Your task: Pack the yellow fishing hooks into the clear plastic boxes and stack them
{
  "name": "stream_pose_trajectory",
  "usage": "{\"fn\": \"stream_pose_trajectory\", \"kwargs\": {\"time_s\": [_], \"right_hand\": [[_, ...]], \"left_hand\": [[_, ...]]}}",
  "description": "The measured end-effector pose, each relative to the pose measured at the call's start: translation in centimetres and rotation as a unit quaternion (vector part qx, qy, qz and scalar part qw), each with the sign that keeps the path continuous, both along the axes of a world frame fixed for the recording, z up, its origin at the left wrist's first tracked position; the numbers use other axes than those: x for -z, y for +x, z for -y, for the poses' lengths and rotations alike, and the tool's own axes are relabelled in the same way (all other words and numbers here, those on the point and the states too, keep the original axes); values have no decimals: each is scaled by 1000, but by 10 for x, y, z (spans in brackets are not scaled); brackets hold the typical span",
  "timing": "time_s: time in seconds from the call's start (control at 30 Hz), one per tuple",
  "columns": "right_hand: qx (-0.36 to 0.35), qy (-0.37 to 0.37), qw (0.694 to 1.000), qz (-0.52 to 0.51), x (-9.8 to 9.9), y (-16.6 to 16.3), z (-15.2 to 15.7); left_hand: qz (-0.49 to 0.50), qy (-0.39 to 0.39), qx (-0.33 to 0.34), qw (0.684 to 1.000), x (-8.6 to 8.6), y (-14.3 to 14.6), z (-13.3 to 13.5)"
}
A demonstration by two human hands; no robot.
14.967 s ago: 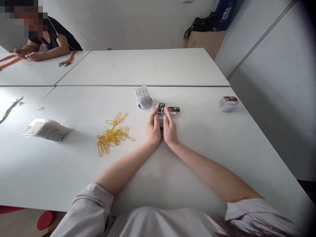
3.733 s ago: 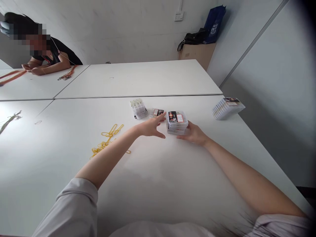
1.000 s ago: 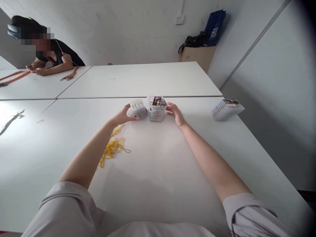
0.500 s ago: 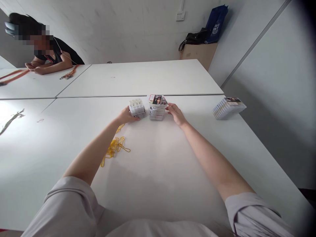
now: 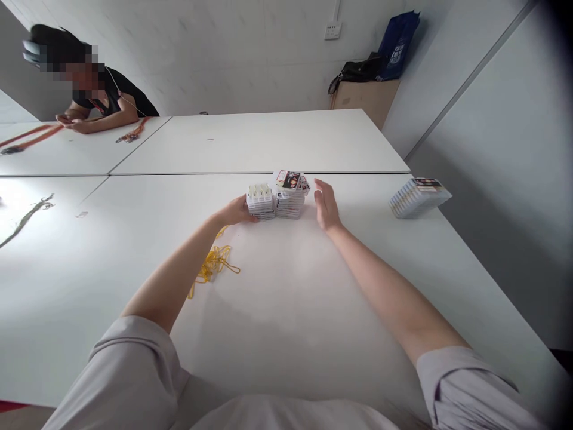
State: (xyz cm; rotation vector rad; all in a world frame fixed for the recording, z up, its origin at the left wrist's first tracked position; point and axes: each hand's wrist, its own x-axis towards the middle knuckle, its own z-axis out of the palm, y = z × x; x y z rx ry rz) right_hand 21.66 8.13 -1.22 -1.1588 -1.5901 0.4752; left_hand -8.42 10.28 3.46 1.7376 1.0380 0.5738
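Two stacks of clear plastic card holders stand side by side on the white table [image 5: 290,310]. The left stack [image 5: 260,200] shows pale clips on top. The right stack [image 5: 290,194] has a printed card on top. My left hand [image 5: 238,212] rests against the near left side of the left stack, fingers curled on it. My right hand [image 5: 326,206] hovers just right of the right stack, fingers stretched out and apart, touching nothing.
A pile of yellow loops [image 5: 213,264] lies under my left forearm. Another stack of holders [image 5: 418,196] sits at the table's right edge. A person [image 5: 96,98] works at the far left table with orange lanyards [image 5: 132,131]. Bags [image 5: 378,54] rest on a cardboard box.
The left stack has slid right until it meets the right stack, with my left hand behind it. My right hand has come off the right stack and opened.
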Motion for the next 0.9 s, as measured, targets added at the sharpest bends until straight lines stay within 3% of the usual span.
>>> {"fn": "stream_pose_trajectory", "kwargs": {"time_s": [0.07, 0.13, 0.23, 0.3, 0.4, 0.47, 0.57, 0.63, 0.7, 0.8, 0.9], "right_hand": [[40, 127, 984, 122, -14, -2, 7], [35, 208, 952, 223, -31, -6, 14], [-5, 246, 910, 334, -50, -15, 19], [-27, 248, 901, 355, -55, -19, 19], [-42, 221, 920, 320, -60, -19, 16], [-62, 185, 944, 268, -66, -17, 18], [-96, 122, 971, 184, -79, -15, 31], [-104, 112, 973, 173, -82, -15, 48], [-118, 130, 965, 195, -76, -18, 65], [-143, 166, 951, 219, -55, -22, 85], [-134, 179, 954, 198, -34, -22, 93]], "left_hand": [[-15, 19, 15, 1000, -3, 1, 1], [-35, 34, 18, 999, -3, 0, 2], [-99, 64, -24, 993, 1, -9, 5], [-156, 102, -80, 979, 3, -19, 9], [-185, 127, -187, 956, -2, -31, 24], [-175, 144, -221, 949, -10, -35, 39], [-118, 184, -285, 933, -24, -29, 66], [-64, 186, -326, 925, -30, -19, 83], [3, 126, -309, 943, -34, -6, 97], [65, -26, -228, 971, -33, 18, 110], [134, -195, -172, 956, -27, 45, 116]]}}
